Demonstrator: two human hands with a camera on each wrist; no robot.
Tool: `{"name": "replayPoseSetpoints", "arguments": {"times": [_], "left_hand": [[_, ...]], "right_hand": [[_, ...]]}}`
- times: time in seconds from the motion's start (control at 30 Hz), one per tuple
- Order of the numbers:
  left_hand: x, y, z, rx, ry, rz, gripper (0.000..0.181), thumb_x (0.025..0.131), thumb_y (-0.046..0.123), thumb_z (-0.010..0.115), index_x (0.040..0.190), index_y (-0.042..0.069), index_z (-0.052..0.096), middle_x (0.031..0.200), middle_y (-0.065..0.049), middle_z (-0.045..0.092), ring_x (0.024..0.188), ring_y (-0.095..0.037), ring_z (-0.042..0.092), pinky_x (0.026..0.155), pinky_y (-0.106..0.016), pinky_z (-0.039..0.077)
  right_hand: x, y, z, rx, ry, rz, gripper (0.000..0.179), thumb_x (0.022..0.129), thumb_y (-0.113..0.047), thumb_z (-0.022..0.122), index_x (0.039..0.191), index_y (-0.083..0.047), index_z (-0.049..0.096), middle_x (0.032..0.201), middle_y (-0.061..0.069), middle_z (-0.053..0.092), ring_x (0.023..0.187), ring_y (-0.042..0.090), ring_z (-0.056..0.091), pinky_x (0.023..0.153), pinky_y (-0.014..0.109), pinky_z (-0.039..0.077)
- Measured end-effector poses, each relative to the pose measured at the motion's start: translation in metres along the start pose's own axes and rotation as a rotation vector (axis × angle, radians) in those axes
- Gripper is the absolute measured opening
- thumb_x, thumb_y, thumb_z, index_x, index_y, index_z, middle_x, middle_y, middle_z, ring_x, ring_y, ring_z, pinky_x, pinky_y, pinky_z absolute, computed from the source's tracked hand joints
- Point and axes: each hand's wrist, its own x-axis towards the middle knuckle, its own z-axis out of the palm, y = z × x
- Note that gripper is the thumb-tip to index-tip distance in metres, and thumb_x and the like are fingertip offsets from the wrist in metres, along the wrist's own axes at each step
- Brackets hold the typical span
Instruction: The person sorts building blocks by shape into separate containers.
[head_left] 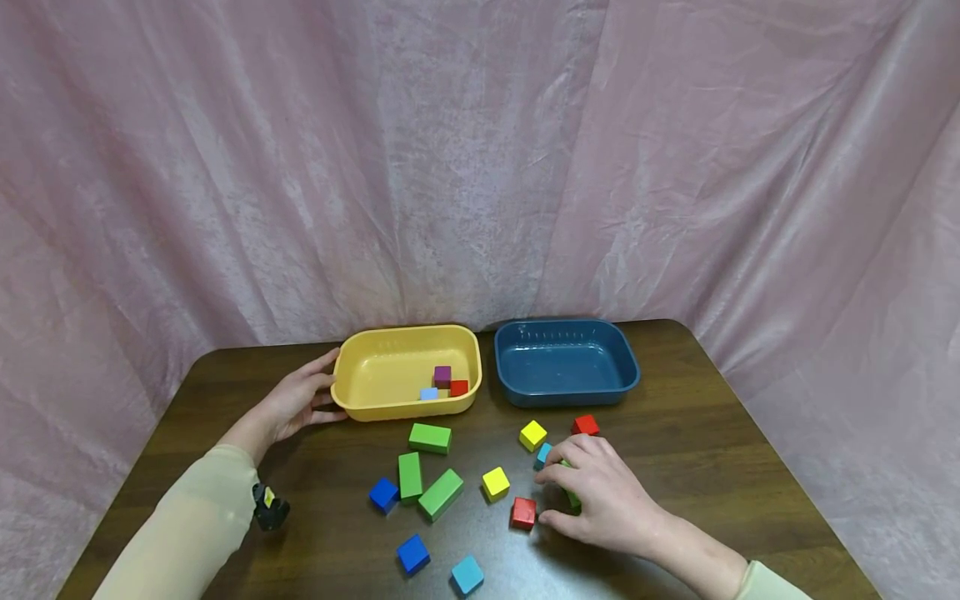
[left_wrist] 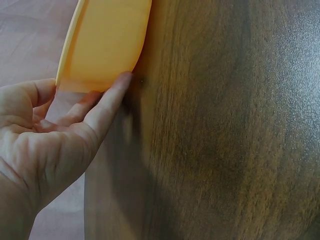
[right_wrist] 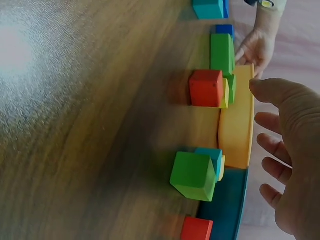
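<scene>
At the left end of the yellow tray [head_left: 403, 411], my left hand [head_left: 300, 400] grips the curved wall, thumb toward the front and fingers toward the back. In the left wrist view, its fingertips meet the rim and the lower wall. A purple, a red and a light blue block lie inside the tray. My right hand [head_left: 611, 500] hovers with spread, slightly bent fingers over a green block [right_wrist: 192, 175], which it partly hides in the head view. Near its thumb is a red cube [head_left: 523, 512]; by its fingertips is a light blue cube [head_left: 543, 455].
A dark blue tray [head_left: 566, 397] stands beside the yellow one at the back. Several green blocks [head_left: 431, 438], yellow cubes [head_left: 496, 484] and blue cubes [head_left: 413, 554] are scattered in front. Another red cube [head_left: 586, 425] lies beyond my right hand. A pink curtain [head_left: 480, 167] hangs behind the table.
</scene>
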Motion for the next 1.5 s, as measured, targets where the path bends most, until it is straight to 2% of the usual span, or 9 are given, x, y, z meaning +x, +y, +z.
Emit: {"name": "replayPoseSetpoints", "arguments": {"times": [0.17, 0.37, 1.1, 1.5], "left_hand": [[0.000, -0.001, -0.001, 0.000, 0.001, 0.001, 0.066, 0.112, 0.017, 0.040, 0.166, 0.031, 0.005, 0.164, -0.023, 0.019, 0.125, -0.035, 0.057, 0.100, -0.058, 0.049], [0.001, -0.002, -0.002, -0.005, 0.003, 0.000, 0.066, 0.111, 0.017, 0.041, 0.166, 0.031, 0.006, 0.161, -0.024, 0.024, 0.122, -0.033, 0.060, 0.100, -0.057, 0.050], [0.003, -0.003, -0.002, -0.018, 0.001, 0.001, 0.065, 0.112, 0.020, 0.042, 0.166, 0.032, 0.008, 0.162, -0.023, 0.023, 0.122, -0.033, 0.059, 0.100, -0.058, 0.050], [0.002, -0.004, -0.002, -0.019, 0.000, 0.009, 0.065, 0.112, 0.018, 0.041, 0.166, 0.031, 0.008, 0.162, -0.023, 0.023, 0.121, -0.031, 0.061, 0.100, -0.058, 0.050]], "right_hand": [[-0.001, -0.002, 0.006, -0.010, -0.009, -0.001, 0.037, 0.075, -0.044, 0.089, 0.105, -0.026, 0.078, 0.109, -0.013, 0.059, 0.111, 0.012, 0.048, 0.096, 0.043, 0.043], [-0.001, -0.005, 0.012, -0.019, -0.039, 0.004, 0.034, 0.076, -0.047, 0.087, 0.102, -0.028, 0.077, 0.106, -0.014, 0.058, 0.108, 0.011, 0.049, 0.094, 0.042, 0.044], [0.000, -0.003, 0.027, -0.084, -0.022, 0.008, 0.033, 0.073, -0.051, 0.087, 0.092, -0.028, 0.074, 0.102, -0.013, 0.056, 0.102, 0.012, 0.048, 0.093, 0.041, 0.042], [0.000, -0.003, 0.030, -0.084, -0.025, 0.013, 0.032, 0.073, -0.051, 0.088, 0.090, -0.029, 0.073, 0.102, -0.013, 0.056, 0.102, 0.012, 0.048, 0.093, 0.042, 0.043]]}}
